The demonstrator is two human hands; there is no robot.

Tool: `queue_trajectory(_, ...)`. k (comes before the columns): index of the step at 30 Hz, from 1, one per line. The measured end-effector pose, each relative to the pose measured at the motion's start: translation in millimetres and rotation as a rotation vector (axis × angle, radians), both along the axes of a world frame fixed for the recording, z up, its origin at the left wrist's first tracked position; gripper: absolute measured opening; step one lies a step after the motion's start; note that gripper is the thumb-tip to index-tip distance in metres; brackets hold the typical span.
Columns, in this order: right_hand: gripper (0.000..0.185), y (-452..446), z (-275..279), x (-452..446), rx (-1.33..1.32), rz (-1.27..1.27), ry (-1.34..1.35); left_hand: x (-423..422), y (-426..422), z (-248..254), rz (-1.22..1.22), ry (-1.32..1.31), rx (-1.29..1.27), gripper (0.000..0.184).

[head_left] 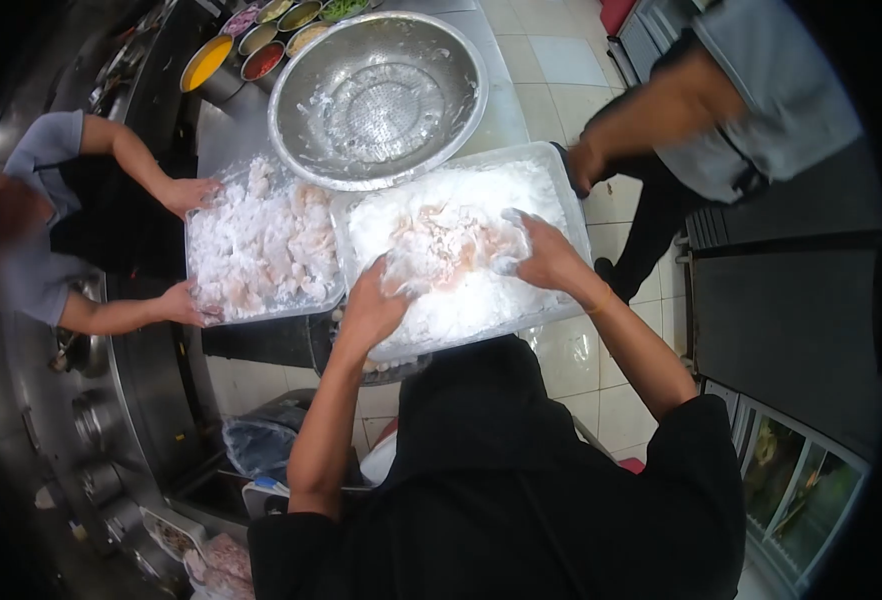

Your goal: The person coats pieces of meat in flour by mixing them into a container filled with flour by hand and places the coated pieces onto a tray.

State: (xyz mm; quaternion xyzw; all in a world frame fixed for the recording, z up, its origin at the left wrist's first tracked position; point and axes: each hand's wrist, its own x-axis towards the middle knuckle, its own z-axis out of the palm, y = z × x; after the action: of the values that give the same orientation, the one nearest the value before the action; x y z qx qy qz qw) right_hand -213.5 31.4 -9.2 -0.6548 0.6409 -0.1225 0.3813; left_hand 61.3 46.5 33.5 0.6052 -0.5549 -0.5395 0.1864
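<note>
A white tub (579, 225) of white powder stands in front of me, with pale pink pieces (451, 245) half coated in its middle. At the left of these pieces, my left hand (381, 300) has its fingertips in the powder. My right hand (541, 250) lies at their right side, fingers powdered and curved inward. The fingertips of both hands are partly hidden by powder, and no single piece shows in either grasp. Touching the tub on the left, a second tray (336, 300) holds coated pieces (261, 245).
A large steel bowl (381, 110) with white residue sits beyond the tub. Food containers (208, 65) stand behind it. At the left, a co-worker's two hands (189, 198) hold the second tray's edge. Another person (761, 90) stands at the right. A bin (261, 445) is below left.
</note>
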Motion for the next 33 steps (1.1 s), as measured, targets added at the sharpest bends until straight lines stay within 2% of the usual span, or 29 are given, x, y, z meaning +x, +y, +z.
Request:
queue_trajectory(3, 0.092, 25.3, 1.1, -5.3, 0.150, -0.159, -0.127, 8.3, 25.8, -18.4, 0.140, 0.013, 0.019, 0.070)
queue_trajectory(6, 0.083, 36.4, -5.9, 1.4, 0.492, -0.500, -0.702, 1.7, 35.8, -27.8, 0.322, 0.032, 0.085, 0.072)
queue_trajectory(9, 0.067, 40.2, -61.9, 17.8, 0.438, -0.709, -0.797, -4.0, 33.4, -96.6, 0.488, 0.079, 0.087, 0.060)
queue_trajectory(12, 0.055, 20.8, -15.5, 41.4, 0.512, -0.954, -1.133, -12.0, 10.2, -87.1, 0.641, 0.377, 0.268, 0.049)
queue_trajectory(15, 0.050, 15.8, -3.6, 53.7, 0.247, -0.935, -1.245, -14.5, 0.1, -53.8, 0.703, 0.601, 0.191, 0.050)
queue_trajectory(19, 0.051, 5.3, 5.4, 57.1, 0.113, -0.628, -1.020, -19.0, -13.6, -19.7, 0.666, 0.680, 0.218, 0.047)
queue_trajectory(21, 0.056, -2.4, 1.0, 55.6, 0.059, -0.440, -0.827, -21.1, -16.4, -24.3, 0.542, 0.486, 0.133, 0.049)
queue_trajectory(24, 0.081, -3.2, -4.0, 58.0, -0.164, -0.089, 0.155, -22.8, -15.5, -40.4, 0.210, 0.054, -0.136, 0.060)
queue_trajectory(25, 0.086, -4.1, -11.0, 60.1, -0.150, -0.051, 0.153, -23.1, -13.0, -48.9, 0.076, -0.117, -0.242, 0.066)
queue_trajectory(27, 0.095, -8.6, -31.6, 66.4, -0.127, 0.032, 0.148, -27.9, -16.4, -88.6, 0.038, -0.093, -0.273, 0.071)
queue_trajectory(28, 0.099, -11.3, -31.4, 70.9, -0.116, 0.074, 0.143, -32.1, -20.6, -93.4, 0.019, -0.084, -0.288, 0.074)
queue_trajectory(29, 0.095, -13.6, -28.9, 75.2, -0.085, 0.057, 0.185, -34.2, -25.8, -97.4, 0.039, -0.091, -0.259, 0.072)
queue_trajectory(31, 0.084, -23.9, -40.1, 72.5, -0.168, 0.026, 0.042, -38.6, -39.1, -86.0, 0.082, -0.104, -0.204, 0.069)
queue_trajectory(33, 0.072, -30.9, -46.9, 68.7, -0.232, -0.027, -0.116, -39.7, -42.9, -73.2, 0.220, 0.225, -0.064, 0.066)
